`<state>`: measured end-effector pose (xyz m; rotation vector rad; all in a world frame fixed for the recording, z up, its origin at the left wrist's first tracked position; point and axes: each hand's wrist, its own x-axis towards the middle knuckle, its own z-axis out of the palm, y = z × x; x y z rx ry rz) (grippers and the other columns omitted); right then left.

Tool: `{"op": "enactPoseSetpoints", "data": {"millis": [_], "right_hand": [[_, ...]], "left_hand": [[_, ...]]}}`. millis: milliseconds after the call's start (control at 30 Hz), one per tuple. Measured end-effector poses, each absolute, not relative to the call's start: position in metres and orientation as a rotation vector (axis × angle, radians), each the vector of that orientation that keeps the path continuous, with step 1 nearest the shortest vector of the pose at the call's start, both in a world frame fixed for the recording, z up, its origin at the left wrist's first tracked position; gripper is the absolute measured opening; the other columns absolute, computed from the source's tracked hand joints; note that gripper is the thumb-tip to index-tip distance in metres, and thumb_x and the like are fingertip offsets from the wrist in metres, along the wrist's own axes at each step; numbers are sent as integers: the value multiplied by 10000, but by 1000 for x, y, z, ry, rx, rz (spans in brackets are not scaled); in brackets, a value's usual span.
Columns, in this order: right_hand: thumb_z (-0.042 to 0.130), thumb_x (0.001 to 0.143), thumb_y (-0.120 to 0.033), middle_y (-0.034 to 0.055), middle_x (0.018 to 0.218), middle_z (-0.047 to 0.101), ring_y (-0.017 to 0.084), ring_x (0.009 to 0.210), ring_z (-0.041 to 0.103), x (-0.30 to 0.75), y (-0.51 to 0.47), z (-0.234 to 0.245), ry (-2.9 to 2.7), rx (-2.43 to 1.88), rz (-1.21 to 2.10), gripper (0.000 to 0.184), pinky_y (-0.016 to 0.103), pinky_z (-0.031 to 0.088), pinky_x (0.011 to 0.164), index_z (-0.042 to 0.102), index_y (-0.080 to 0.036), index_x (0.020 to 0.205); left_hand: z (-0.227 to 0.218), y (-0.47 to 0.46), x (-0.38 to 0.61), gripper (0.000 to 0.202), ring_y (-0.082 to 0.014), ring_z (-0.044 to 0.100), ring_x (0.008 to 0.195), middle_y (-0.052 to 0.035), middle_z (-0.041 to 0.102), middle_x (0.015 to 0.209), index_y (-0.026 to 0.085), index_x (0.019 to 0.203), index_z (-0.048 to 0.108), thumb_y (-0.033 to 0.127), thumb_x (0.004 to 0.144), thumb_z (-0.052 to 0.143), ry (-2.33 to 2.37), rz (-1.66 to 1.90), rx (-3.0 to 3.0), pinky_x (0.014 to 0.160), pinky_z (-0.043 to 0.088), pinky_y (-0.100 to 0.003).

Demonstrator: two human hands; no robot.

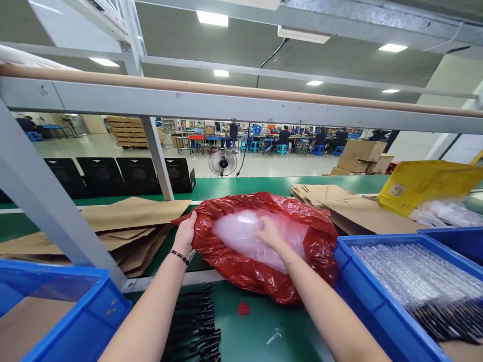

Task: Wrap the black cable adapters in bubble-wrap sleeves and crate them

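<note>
A large red plastic bag (260,286) lies wide open on the green bench, its rim rolled outward. My left hand (185,232) grips the left edge of this red bag, fingers closed on the film. Inside it is a mass of translucent whitish plastic bags (236,234). My right hand (270,234) reaches into the opening, its fingers curled against the translucent plastic; the fingertips are partly hidden and slightly blurred. Below my hands, a row of thin black parts (196,322) lies on the bench. A small red plastic scrap (243,308) is beside them.
Right of the bag stands a blue bin (377,301) with clear-sleeved black sticks. Another blue bin (75,301) is at left. Brown cardboard sheets (132,213) flank the bag, and a yellow bin (426,183) tilts behind. A metal post (56,186) rises at left.
</note>
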<state>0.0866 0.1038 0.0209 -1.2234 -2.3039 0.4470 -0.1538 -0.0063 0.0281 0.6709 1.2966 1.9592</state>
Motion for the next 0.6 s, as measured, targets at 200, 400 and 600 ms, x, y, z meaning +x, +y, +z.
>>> {"op": "enactPoseSetpoints", "data": {"millis": [200, 400, 600], "right_hand": [[463, 674, -145, 220, 1101, 566, 293, 1015, 545, 146, 125, 31, -2124, -1555, 357, 529, 373, 417, 823, 456, -29, 1191], [548, 701, -457, 71, 1490, 42, 393, 1320, -70, 83, 60, 22, -2388, -1062, -188, 715, 605, 2, 1004, 321, -266, 1351], [544, 634, -639, 133, 1443, 232, 461, 1294, 14, 94, 104, -4, -2682, -1598, 79, 791, 687, -50, 916, 415, -241, 1306]], "left_hand": [[24, 6, -136, 549, -164, 565, 462, -31, 621, 500, 102, 643, 623, 627, 490, 671, 1319, 1953, 718, 483, 418, -261], [32, 11, -109, 520, -157, 559, 488, -30, 632, 536, 108, 660, 633, 615, 547, 646, 1343, 1932, 828, 529, 424, -263], [52, -8, -135, 469, -121, 517, 487, 1, 617, 511, 126, 591, 613, 592, 557, 653, 1428, 2059, 847, 531, 402, -235]]}}
